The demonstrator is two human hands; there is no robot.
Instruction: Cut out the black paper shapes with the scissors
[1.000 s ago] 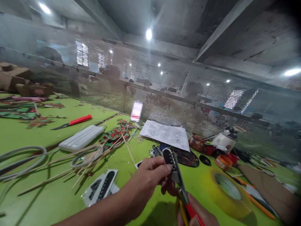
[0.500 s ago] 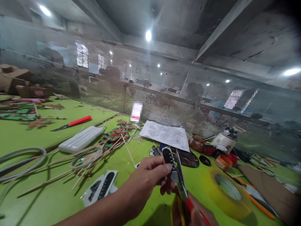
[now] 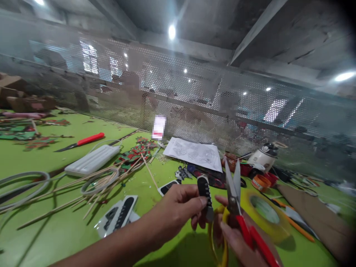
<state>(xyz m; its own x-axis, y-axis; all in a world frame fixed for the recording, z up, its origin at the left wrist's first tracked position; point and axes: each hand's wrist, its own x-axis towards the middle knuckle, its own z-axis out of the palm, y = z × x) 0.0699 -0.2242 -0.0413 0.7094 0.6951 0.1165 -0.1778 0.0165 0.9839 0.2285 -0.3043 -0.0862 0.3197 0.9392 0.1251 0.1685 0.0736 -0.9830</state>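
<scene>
My left hand (image 3: pixel 182 205) pinches a small, flat black cutout (image 3: pixel 204 187) between thumb and fingers. White stitch-like marks run along it, and its lower end is grey. My right hand (image 3: pixel 237 237) is closed on scissors (image 3: pixel 234 200) with red and yellow handles. Their blades point up and stand apart, just right of the cutout and not touching it. On the table to the left of my forearm lie printed pieces (image 3: pixel 122 215) with similar black shapes. Another white-edged black piece (image 3: pixel 168 186) rests beyond my left hand.
A tape roll (image 3: pixel 264 215) sits right of my right hand. Farther back are a paper sheet (image 3: pixel 193 152), an orange jar (image 3: pixel 260 182) and a perforated screen (image 3: pixel 180 100). Wooden sticks (image 3: pixel 102 185), a power strip (image 3: pixel 93 159) and a red-handled knife (image 3: pixel 90 139) lie left.
The scissors have moved right, away from the cutout, and their blades have spread wider. My left hand still holds the cutout, slightly farther right. The view has shifted a little.
</scene>
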